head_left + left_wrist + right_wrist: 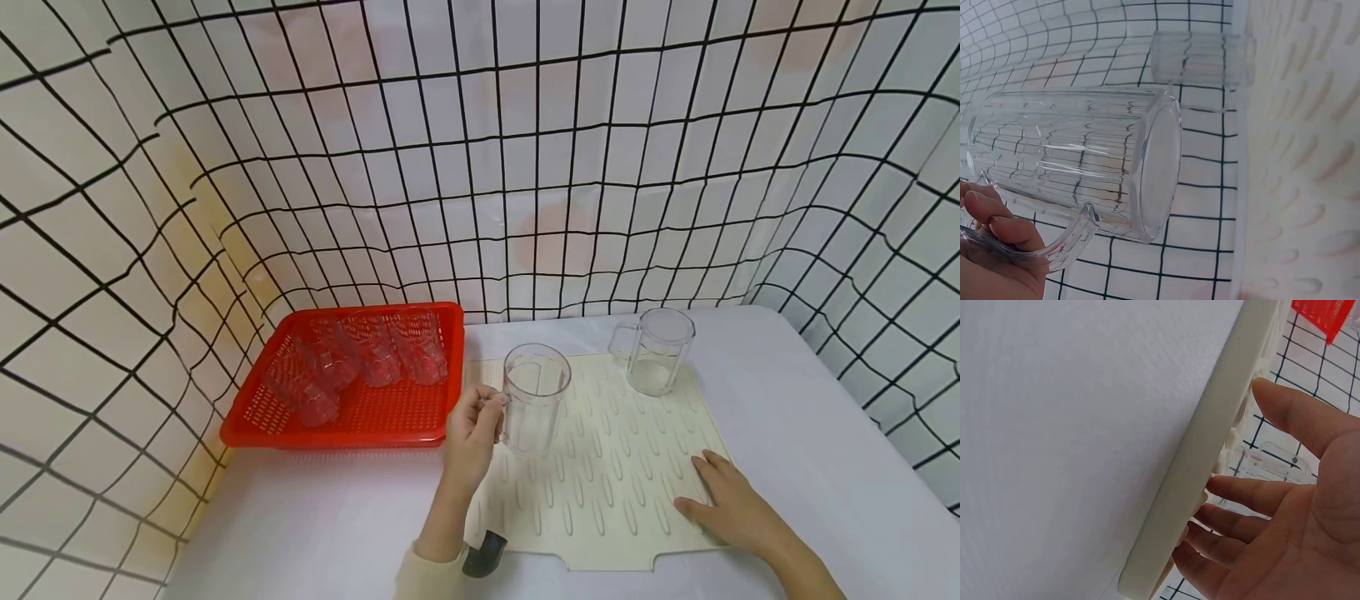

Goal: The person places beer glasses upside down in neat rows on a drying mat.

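Observation:
In my left hand (474, 429) I grip the handle of a clear mug (537, 392), fingers curled round it. The mug is upright, and the left wrist view shows its flat base (1161, 169) raised off the cream ridged drying board (592, 500). My right hand (731, 504) rests on the board's right edge with fingers extended; the right wrist view shows its fingertips (1225, 484) touching the board's top near the rim. A second clear mug (660, 354) stands upright at the board's far right corner, its handle to the left.
At the left, a red perforated basket (382, 429) holds several clear mug-like pieces (375, 358) lying tilted. A black wire grid (555, 167) over white sheeting encloses the back and sides. White table surface (810, 417) extends to the right of the board.

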`<state>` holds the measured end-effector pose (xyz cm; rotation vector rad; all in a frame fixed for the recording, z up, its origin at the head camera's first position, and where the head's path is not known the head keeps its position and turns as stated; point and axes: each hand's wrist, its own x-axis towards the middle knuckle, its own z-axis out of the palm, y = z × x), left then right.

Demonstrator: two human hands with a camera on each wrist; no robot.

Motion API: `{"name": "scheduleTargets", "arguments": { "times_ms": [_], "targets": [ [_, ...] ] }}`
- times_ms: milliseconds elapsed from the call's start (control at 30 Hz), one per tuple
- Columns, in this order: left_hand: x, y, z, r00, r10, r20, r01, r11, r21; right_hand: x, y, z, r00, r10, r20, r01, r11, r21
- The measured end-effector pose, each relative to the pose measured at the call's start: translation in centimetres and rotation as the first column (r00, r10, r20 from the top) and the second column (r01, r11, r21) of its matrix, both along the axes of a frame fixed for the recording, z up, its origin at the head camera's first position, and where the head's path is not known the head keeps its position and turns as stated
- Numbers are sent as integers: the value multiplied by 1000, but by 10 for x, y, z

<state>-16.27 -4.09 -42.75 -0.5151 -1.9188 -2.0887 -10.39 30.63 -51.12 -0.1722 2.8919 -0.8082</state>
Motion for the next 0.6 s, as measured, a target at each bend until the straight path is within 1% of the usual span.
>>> {"name": "scheduleTargets", "arguments": {
  "times_ms": [100,200,333,467,600],
  "targets": [
    [1,3,0,1000,-17,3,17,1000,3,1,-1,1,1000,0,-1,0,1000,-4],
    [2,5,-2,999,-30,13,29,999,24,1,-2,3,1000,3,0,-3,1000,-9],
    [1,8,-5,998,-58,-4,58,998,39,1,-2,5,1000,3,-4,-4,1000,-11],
    [1,11,-8,996,-92,-9,92,995,31,1,-2,4,1000,3,-4,-3,1000,-4],
    [1,13,-11,994,-105,-10,105,994,20,2,-2,3,1000,3,-3,-3,1000,-1]
  ]
}}
